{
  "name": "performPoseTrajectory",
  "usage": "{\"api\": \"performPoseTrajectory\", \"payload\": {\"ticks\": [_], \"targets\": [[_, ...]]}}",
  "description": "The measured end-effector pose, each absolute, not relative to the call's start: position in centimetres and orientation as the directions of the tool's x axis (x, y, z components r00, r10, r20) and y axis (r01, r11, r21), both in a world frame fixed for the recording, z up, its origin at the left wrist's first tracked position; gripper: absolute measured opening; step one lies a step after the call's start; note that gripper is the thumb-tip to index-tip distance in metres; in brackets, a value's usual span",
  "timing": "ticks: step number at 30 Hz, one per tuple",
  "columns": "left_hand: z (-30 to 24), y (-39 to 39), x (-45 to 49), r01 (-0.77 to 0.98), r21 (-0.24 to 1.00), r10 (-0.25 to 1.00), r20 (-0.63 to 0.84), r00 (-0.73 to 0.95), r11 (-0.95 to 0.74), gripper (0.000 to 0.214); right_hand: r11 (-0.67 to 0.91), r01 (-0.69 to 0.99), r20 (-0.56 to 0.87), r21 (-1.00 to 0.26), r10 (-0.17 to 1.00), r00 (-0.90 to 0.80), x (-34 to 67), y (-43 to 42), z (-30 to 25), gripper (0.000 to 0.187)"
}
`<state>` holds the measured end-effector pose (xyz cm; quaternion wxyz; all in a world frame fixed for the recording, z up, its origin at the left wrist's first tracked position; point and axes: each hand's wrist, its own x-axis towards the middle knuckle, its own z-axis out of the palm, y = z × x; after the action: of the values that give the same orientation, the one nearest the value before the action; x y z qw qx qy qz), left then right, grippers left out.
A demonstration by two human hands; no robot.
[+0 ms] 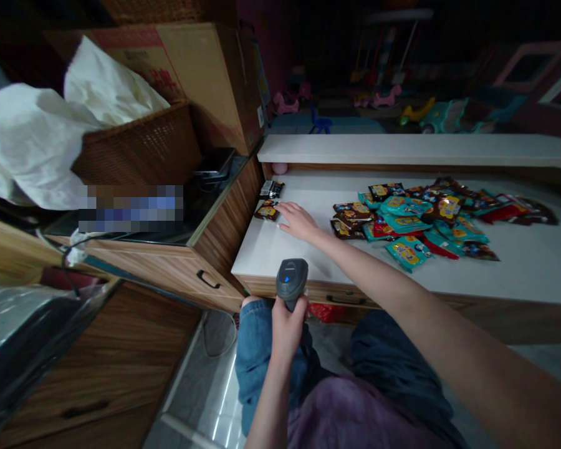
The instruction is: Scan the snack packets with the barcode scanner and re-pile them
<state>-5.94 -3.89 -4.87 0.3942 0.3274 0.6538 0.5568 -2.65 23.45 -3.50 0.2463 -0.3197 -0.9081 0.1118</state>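
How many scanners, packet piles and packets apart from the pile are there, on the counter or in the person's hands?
Scanner: 1, in the left hand
Pile: 1, too overlapped to count singly
Packets apart: 2, one by the right hand
Total: 4, the pile counted as one

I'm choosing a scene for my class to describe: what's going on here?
Someone's left hand grips a handheld scanner. Their right hand is open, fingertips at the edge of a brown packet on the white counter. Farther right lies a loose heap of teal, brown and red packets.
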Motion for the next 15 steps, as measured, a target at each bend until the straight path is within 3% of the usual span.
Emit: {"api": "performPoseTrajectory", "payload": {"ticks": [3,6,11,15], "targets": [[-4.7,-4.3,-6.4,-0.007,0.985,0.874,-0.159,-0.459,0.175,0.030,0.676,0.501,0.291,-0.540,0.709,-0.643,-6.3,24.8,-4.4,0.070],[-4.6,-4.6,-6.8,-0.009,0.985,0.863,-0.156,-0.480,0.173,0.031,0.546,0.424,0.259,-0.723,0.782,-0.566,-7.8,25.4,-5.1,0.059],[-4.8,-4.7,-7.1,-0.015,0.989,0.866,-0.136,-0.482,0.147,0.031,0.432,0.282,0.269,-0.857,0.840,-0.471,-6.4,25.1,-5.5,0.042],[-4.9,-4.4,-6.7,-0.022,0.988,0.871,-0.145,-0.470,0.153,0.031,0.251,0.093,0.205,-0.963,0.914,-0.349,-3.1,23.4,-5.8,0.032]]}}
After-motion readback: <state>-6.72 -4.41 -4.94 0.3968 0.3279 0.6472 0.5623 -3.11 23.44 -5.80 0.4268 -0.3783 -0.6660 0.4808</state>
